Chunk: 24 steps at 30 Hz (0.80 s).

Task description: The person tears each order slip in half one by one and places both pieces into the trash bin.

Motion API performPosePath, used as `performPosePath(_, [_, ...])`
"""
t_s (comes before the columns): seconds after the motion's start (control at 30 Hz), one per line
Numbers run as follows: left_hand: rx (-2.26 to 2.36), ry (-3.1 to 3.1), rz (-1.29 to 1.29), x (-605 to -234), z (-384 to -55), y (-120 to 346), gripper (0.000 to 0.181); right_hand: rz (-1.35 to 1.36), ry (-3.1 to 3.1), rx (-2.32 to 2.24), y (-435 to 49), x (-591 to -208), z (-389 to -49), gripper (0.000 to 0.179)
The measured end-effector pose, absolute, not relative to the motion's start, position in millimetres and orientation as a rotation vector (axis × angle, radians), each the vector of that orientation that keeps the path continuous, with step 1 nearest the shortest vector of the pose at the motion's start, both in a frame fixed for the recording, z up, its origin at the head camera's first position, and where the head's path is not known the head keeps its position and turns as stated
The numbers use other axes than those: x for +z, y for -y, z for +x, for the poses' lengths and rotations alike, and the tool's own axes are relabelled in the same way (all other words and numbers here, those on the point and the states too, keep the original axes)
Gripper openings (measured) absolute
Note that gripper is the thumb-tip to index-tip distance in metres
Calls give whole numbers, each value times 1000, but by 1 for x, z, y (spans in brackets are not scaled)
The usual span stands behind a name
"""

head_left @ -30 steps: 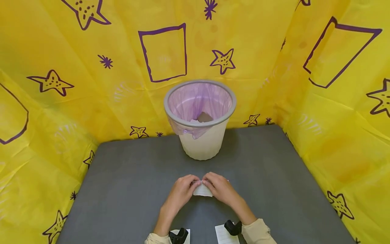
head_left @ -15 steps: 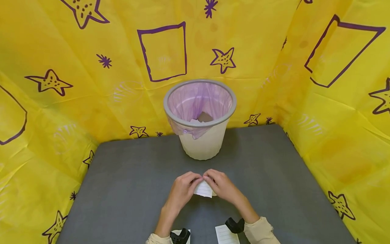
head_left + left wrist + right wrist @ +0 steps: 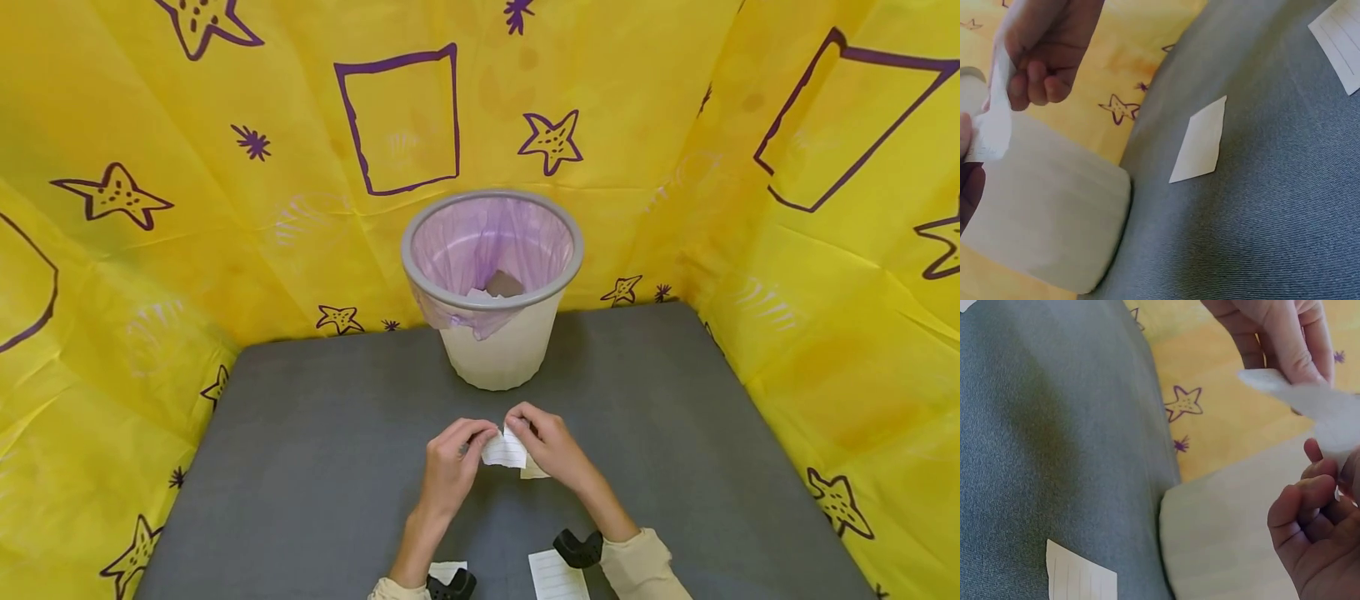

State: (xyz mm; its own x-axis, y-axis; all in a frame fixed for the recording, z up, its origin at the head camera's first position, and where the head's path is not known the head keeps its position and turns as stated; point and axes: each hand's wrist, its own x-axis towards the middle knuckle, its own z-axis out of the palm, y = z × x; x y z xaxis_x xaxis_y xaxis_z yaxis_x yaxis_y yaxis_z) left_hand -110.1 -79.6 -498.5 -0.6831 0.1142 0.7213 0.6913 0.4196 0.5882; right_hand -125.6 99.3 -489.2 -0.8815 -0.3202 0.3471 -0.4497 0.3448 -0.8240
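My left hand [image 3: 447, 471] pinches one side of a small piece of lined white paper [image 3: 506, 452], and my right hand [image 3: 553, 446] pinches the other side. A V-shaped notch, apparently a tear, splits the paper's top edge between the fingertips. In the left wrist view the paper [image 3: 997, 119] looks bent between both hands. The right wrist view shows it blurred and twisted [image 3: 1316, 403]. Below the right hand, another paper piece [image 3: 534, 470] lies on the grey table, partly covered by that hand. The paper is held above the table, in front of the bin.
A pale waste bin [image 3: 495, 354] with a purple liner [image 3: 495, 237] stands at the back, with paper and a brown piece [image 3: 504, 285] inside. Near the front edge lie a paper [image 3: 448, 572] and a lined paper [image 3: 557, 577]. Yellow patterned sheeting [image 3: 300, 167] encloses the table.
My fingertips, close together before, have moved apart, the right hand going slightly up and right. A notch now shows in the held paper's top edge. More of the piece beneath the right hand is visible.
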Motion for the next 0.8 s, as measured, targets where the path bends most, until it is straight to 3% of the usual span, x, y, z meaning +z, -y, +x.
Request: performPosePath(0.8, [-1368, 2076, -517, -500, -108, 91, 16, 409, 2441, 1311, -111, -507, -135, 5])
